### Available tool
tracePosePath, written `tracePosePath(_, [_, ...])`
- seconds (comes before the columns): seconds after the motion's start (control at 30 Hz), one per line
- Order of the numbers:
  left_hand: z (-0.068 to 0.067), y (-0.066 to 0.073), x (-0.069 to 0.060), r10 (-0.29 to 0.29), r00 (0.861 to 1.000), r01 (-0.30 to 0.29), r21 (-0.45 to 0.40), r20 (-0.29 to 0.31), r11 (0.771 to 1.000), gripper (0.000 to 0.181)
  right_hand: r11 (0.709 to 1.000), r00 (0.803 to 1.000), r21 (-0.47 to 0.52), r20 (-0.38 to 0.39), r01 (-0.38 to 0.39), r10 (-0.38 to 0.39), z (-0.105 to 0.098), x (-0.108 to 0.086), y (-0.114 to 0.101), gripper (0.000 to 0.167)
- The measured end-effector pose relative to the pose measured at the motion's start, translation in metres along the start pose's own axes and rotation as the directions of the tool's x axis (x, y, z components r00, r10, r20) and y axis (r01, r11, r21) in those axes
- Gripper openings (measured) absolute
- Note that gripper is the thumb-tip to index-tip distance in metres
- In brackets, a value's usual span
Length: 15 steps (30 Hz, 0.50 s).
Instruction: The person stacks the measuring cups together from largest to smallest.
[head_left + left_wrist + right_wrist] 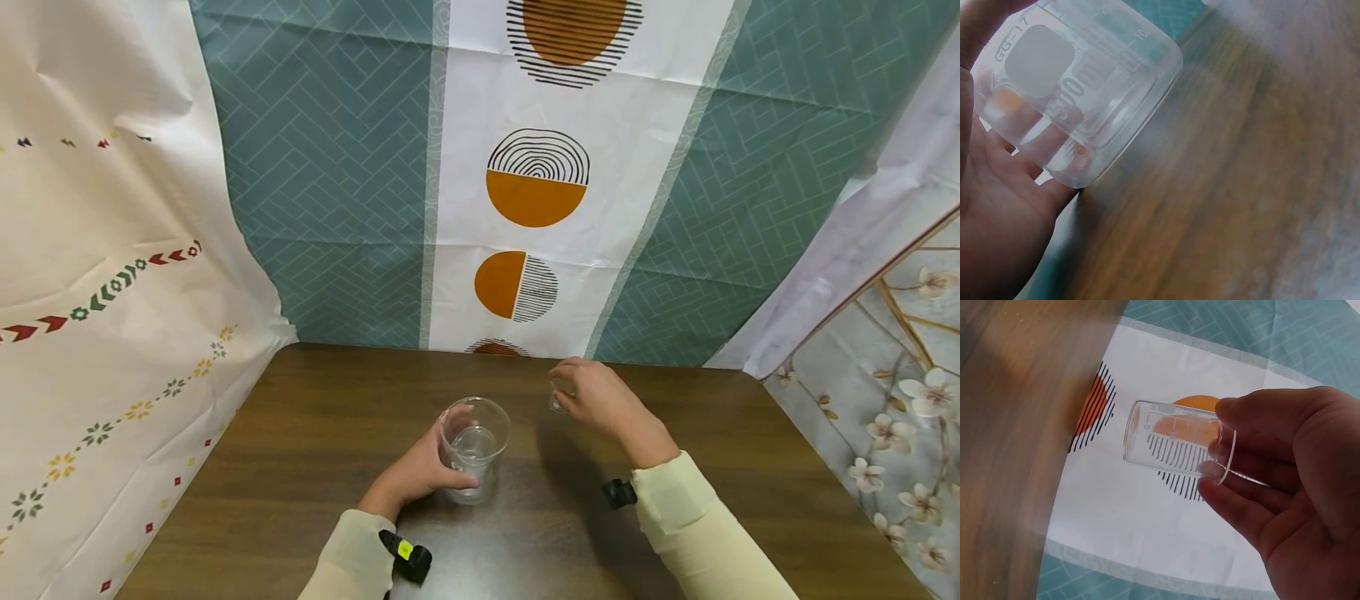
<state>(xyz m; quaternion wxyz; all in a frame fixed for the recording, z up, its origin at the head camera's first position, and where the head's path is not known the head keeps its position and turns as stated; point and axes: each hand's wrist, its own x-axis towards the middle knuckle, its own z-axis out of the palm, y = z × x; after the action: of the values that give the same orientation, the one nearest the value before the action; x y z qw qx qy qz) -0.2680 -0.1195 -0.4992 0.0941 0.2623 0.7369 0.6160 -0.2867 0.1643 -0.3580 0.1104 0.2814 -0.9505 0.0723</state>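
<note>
My left hand grips a large clear beaker, its thumb and fingers wrapped round the wall. In the left wrist view the marking "500 ml" shows on this beaker. A second round outline appears inside it; whether that is a nested vessel or its own base, I cannot tell. Towards the back of the table, my right hand pinches a small clear glass beaker near the rim with thumb and fingertips. Seen from the head, this small beaker is mostly covered by the fingers.
Both hands are over a dark brown wooden table. A patterned teal and white cloth hangs along its back edge. Cream cloth borders the left side, and a flowered cloth the right.
</note>
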Motion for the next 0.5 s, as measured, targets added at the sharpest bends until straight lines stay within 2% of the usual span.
tracePosePath(0.5, [-0.001,-0.002,0.002,-0.016,1.000,0.016,0.010,0.010,1.000,0.102,1.000,1.000,0.013,0.022,-0.014,0.014,-0.006,-0.001,-0.011,0.034])
